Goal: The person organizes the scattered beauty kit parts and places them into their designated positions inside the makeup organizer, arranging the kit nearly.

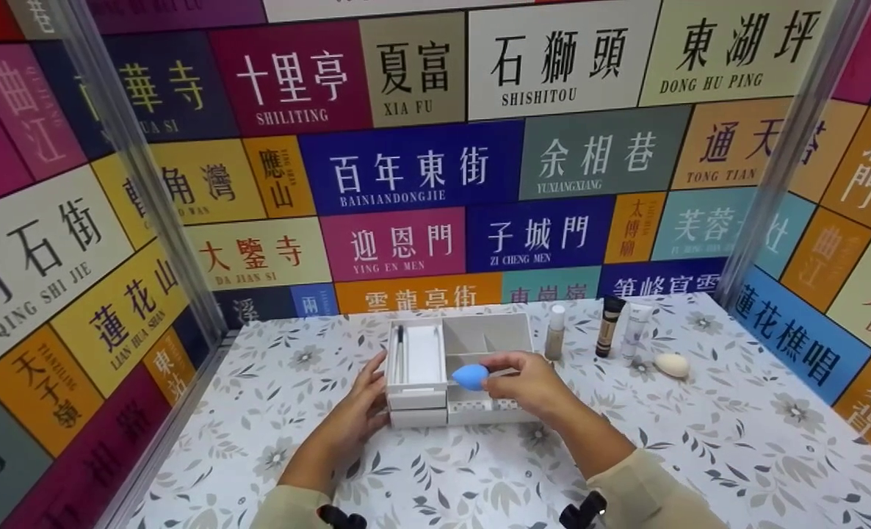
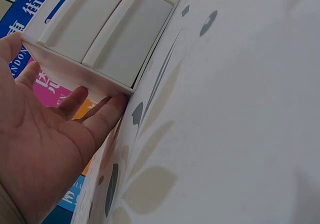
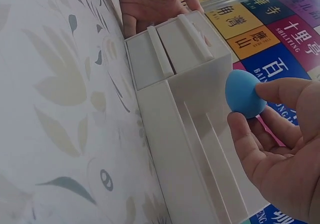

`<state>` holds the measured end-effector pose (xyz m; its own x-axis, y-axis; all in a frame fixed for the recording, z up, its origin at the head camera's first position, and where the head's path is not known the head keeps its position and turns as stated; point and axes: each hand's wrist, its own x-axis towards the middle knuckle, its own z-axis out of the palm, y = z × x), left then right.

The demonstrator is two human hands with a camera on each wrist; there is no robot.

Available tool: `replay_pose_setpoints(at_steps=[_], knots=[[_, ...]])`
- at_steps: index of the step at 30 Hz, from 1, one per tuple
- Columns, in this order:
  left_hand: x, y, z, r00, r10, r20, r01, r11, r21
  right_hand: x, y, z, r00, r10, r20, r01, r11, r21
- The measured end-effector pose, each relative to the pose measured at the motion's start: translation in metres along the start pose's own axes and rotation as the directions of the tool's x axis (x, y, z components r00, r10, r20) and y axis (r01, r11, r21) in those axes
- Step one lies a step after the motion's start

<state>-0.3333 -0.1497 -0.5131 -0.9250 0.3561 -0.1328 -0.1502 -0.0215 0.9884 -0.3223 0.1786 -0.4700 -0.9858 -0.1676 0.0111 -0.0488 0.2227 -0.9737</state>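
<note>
A wall of coloured lettered panels (image 1: 413, 165) rises behind the far edge of the flower-patterned desk (image 1: 479, 477). Close to that edge, a little left of its middle, stands the white organizer (image 1: 418, 419), with drawers on the left and uncovered compartments on the right.

The hands are apart. The left hand (image 1: 362, 404) rests against the organizer's left side, fingers spread rather than gripping; too firm a push from it could slide the box toward the right edge. The right hand (image 1: 527, 378) pinches the blue sponge between thumb and fingertips.

Toward the far right corner stand a dark tube (image 1: 607, 334) and a white tube (image 1: 635, 334). The small bottle (image 1: 555, 338) stands nearer the organizer's right side, so a sideways shove might tip it.

The blue sponge (image 1: 469, 378) is held above the organizer, around where the drawers meet the compartments. Its smooth, rounded surface could slip out if squeezed unevenly, and it might then roll toward the near edge; let go too far left, it could land on the drawer side. Its narrow end points to the desk's left edge, the long axis roughly parallel to the far edge.

A cream sponge (image 1: 672, 365) lies nearer the right edge.
</note>
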Motion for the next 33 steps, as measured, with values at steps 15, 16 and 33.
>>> replay_pose_setpoints(at_steps=[15, 16, 33], knots=[[0.001, 0.000, -0.001, 1.000, -0.013, 0.000, 0.013, 1.000, -0.011, 0.008, 0.030, 0.006, 0.999, -0.038, 0.016, 0.040, 0.995, -0.096], [0.001, 0.000, -0.001, 1.000, -0.018, -0.003, 0.018, 1.000, -0.011, 0.008, 0.032, 0.007, 0.999, -0.040, 0.012, 0.042, 0.992, -0.123], [0.000, 0.000, 0.000, 1.000, -0.007, 0.005, 0.007, 1.000, 0.020, 0.006, 0.034, 0.012, 0.997, -0.072, 0.029, 0.077, 0.935, -0.346]])
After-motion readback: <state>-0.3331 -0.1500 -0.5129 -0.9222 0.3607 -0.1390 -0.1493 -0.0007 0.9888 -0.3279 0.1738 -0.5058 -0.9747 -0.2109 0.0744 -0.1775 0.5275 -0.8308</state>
